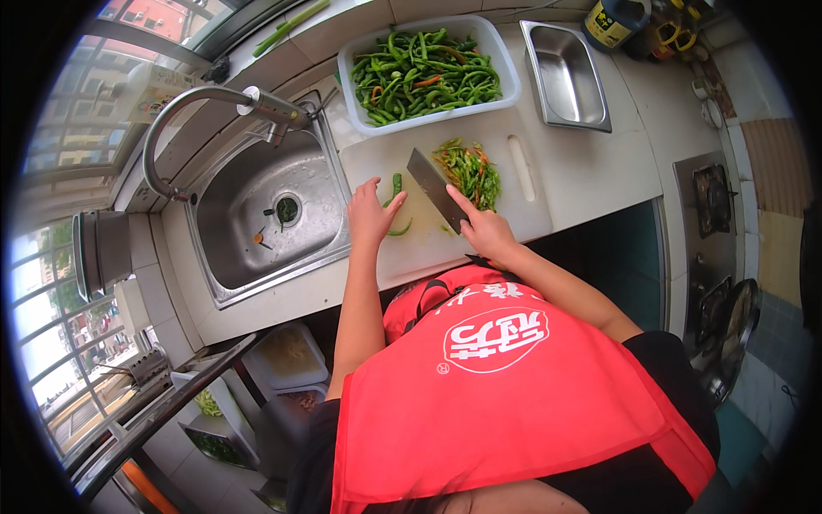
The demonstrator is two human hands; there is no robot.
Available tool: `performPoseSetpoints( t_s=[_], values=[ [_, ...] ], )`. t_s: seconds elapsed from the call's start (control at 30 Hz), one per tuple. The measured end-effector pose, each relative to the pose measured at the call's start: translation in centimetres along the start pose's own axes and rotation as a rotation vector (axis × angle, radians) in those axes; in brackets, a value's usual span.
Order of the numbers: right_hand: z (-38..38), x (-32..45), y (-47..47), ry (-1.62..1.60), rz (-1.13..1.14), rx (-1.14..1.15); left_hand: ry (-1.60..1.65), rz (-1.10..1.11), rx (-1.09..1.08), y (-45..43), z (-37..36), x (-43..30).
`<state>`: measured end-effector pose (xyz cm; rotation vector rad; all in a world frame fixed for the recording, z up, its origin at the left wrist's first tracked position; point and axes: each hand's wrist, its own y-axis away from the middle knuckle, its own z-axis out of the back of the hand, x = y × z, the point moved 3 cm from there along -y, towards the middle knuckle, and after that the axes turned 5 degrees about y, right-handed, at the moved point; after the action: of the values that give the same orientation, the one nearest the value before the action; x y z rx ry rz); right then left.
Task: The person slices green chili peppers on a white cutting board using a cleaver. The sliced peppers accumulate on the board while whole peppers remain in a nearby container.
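In my right hand (487,232) is a cleaver (431,186), its broad blade angled over a white plastic cutting board (411,257). My left hand (374,212) hovers at the board's left edge with thumb and fingers apart, and nothing shows in its grasp. Just beyond that thumb lies a green chili pepper (397,185); a curved green piece (401,229) rests a little nearer to me. Right of the blade sits a pile of sliced green and red peppers (472,173).
A white plastic tub (510,83) of whole green peppers stands behind the board. To its right is a steel pan (568,77), with bottles (610,26) at the back. The sink (257,186) and its faucet (192,96) lie left; a gas stove (703,250) is far right.
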<state>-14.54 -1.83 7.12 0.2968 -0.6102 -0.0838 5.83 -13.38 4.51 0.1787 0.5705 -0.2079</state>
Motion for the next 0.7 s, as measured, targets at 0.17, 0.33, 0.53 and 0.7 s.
performPoseSetpoints(
  t_s=[0.17, 0.33, 0.53, 0.7],
  values=[
    [0.1, -0.5, -0.1, 0.016, -0.019, -0.005, -0.021, 0.195, 0.166, -2.8, -2.4, 0.1],
    [0.4, -0.3, 0.4, 0.09, -0.057, -0.082, 0.47, 0.157, 0.21, -2.1, -4.9, -2.0],
    [0.3, 0.0, 0.8, 0.177, -0.022, -0.051, 0.427, 0.3, 0.247, -0.4, -6.1, -3.0],
    [0.7, 0.1, 0.8, 0.182, -0.004, -0.047, 0.452, 0.266, 0.202, -0.7, -7.0, -3.2]
  ],
)
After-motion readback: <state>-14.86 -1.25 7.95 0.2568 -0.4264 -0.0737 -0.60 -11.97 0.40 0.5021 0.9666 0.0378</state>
